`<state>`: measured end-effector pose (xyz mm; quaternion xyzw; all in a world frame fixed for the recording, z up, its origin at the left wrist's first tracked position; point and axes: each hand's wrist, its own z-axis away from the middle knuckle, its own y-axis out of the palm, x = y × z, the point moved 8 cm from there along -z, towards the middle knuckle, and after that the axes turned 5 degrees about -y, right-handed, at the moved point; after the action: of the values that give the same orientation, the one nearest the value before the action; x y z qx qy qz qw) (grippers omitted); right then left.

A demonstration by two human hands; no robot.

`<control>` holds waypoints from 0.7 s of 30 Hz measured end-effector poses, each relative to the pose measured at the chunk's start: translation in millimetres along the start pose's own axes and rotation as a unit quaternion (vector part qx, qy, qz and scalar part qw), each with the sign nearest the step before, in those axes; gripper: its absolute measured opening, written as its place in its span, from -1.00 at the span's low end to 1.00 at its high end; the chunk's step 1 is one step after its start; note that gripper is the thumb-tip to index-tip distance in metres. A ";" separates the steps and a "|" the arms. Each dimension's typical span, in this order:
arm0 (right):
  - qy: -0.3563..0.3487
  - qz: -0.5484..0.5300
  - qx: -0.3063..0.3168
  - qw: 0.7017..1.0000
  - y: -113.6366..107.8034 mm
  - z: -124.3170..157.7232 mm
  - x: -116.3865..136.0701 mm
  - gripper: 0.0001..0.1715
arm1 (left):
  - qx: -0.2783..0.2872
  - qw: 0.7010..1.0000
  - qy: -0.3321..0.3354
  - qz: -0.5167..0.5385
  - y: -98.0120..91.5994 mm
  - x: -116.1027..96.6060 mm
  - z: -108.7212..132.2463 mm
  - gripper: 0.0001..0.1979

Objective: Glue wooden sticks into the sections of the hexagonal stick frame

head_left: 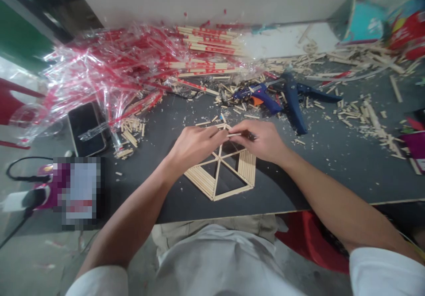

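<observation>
A flat hexagon frame made of thin wooden sticks (219,178) lies on the dark tabletop (332,163) in front of me. Its far edge is covered by both hands. My left hand (194,145) is closed in a pinch over the frame's upper left part. My right hand (260,139) is closed too, and pinches a short wooden stick (234,134) whose end shows between the two hands.
A blue glue gun (259,96) and dark blue cutters (295,99) lie behind the hands. Red plastic wrappers (109,70) and bundled chopsticks (207,44) pile at the back left. A black phone (85,128) lies at left. Cut stick scraps (365,110) litter the right side.
</observation>
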<state>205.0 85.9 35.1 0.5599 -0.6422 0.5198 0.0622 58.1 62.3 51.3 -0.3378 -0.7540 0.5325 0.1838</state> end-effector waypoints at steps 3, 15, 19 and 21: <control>-0.010 0.013 -0.006 1.000 -3.8 -1.5 3.3 -0.81 | 0.032 0.999 -0.040 0.002 -0.3 8.2 -0.9 -0.65; -0.009 0.067 -0.018 0.998 -10.3 -3.3 0.0 -0.92 | 0.089 0.977 -0.170 0.089 19.1 38.4 3.8 -0.75; 0.003 0.066 -0.025 0.997 -8.2 -2.2 -2.8 -0.91 | 0.065 0.968 -0.142 0.198 15.8 39.5 0.5 -0.70; 0.000 0.074 -0.030 0.997 -7.2 -2.3 -4.1 -0.90 | 0.038 0.960 -0.146 0.235 12.5 45.4 -0.1 -0.68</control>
<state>210.9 91.5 37.7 0.5089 -0.6972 0.5032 0.0405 30.1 97.0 36.0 -0.4164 -0.6516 0.6324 -0.0460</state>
